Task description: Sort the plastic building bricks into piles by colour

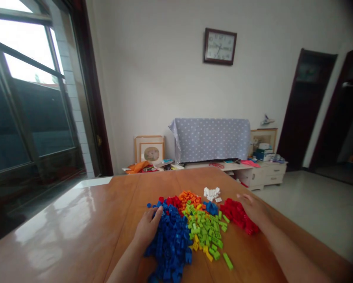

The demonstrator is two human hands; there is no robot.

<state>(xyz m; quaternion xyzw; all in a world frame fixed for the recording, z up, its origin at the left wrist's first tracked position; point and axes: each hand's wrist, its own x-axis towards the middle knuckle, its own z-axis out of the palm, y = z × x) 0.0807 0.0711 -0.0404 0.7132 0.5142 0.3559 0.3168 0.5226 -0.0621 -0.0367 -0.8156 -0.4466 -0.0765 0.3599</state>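
Sorted plastic building bricks and our two hands on a glossy brown wooden table (76,232), seen from the head. Our left hand (148,225) lies at the left edge of the large heap of dark blue plastic bricks (172,239), palm downward, loosely open, with the thumb reaching over the upper part of the heap; we cannot tell whether the fingertips press on any piece. Our right hand (254,209) is half open at the outer, right-hand side of the elongated heap of red plastic bricks (238,214), its fingers pointing towards the far end; whether it touches the bricks or holds one is unclear to us.

Between our hands, to the right of the dark blue heap, spreads a loose pile of lime-green plastic bricks (207,228), with a few yellow plastic bricks (207,253) along its near left side. One long lime-green brick (228,261) lies apart, nearer to us. Beyond the green pile we find orange plastic bricks (189,197), with a smaller red cluster (174,202) to their left, adjoining the dark blue heap. A small mid-blue cluster (211,208) sits between the green pile and the right-hand red heap. White plastic bricks (212,193) lie farther off, just beyond this cluster.
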